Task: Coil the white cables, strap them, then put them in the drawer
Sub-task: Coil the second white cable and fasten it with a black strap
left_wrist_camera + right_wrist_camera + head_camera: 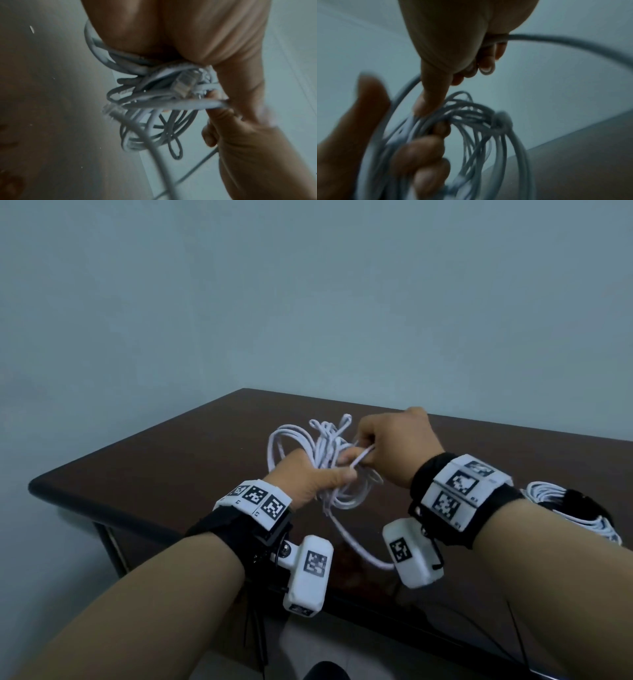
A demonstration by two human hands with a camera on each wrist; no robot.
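A loose coil of white cable (308, 446) is held over the dark brown table (171, 460). My left hand (325, 472) grips the bundle where its loops meet, fingers curled round them. In the left wrist view the cable bundle (154, 97) shows a clear plug (184, 83) among the strands. My right hand (368, 448) is just right of the left and pinches one strand (565, 40), which leaves its fingers (488, 63) to the right. The coil (479, 128) hangs below them. A loose tail (352, 546) trails toward me across the table.
A second white cable bundle (548, 491), bound with a black strap (582, 505), lies on the table at the right behind my right forearm. The table's left front corner (34, 484) and front edge are close. A plain wall stands behind.
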